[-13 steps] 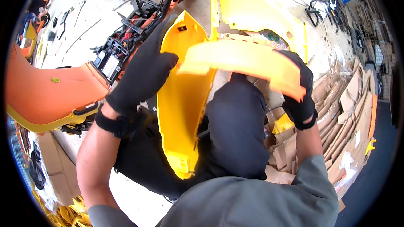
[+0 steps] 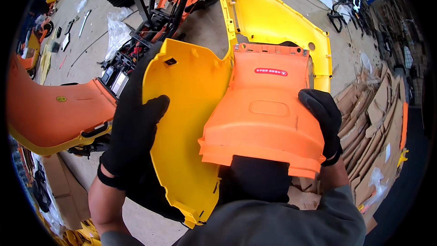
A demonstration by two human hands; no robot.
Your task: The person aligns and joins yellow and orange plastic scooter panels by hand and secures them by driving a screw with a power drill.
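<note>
My left hand (image 2: 134,123), in a black glove, grips the left edge of a curved yellow plastic panel (image 2: 186,118), thumb over its inner face. The panel stands tilted over my lap, hollow side showing. In my right hand (image 2: 324,120), also gloved, is the right edge of an orange plastic panel (image 2: 264,118) with a red label near its far end. The fingers under both panels are hidden. The orange panel's left side lies close beside the yellow one; I cannot tell whether they touch.
Farther off lie another yellow panel (image 2: 277,18) and a partly stripped vehicle frame (image 2: 159,23). At left is a large orange and yellow body part (image 2: 59,105). Flattened cardboard (image 2: 368,123) is stacked at right. A wrench (image 2: 84,23) and plastic film (image 2: 118,34) lie on the floor.
The orange panel has swung from nearly edge-on to show its broad face, its near edge now lower. The yellow panel has tilted open to the left, and my left hand has moved left and down.
</note>
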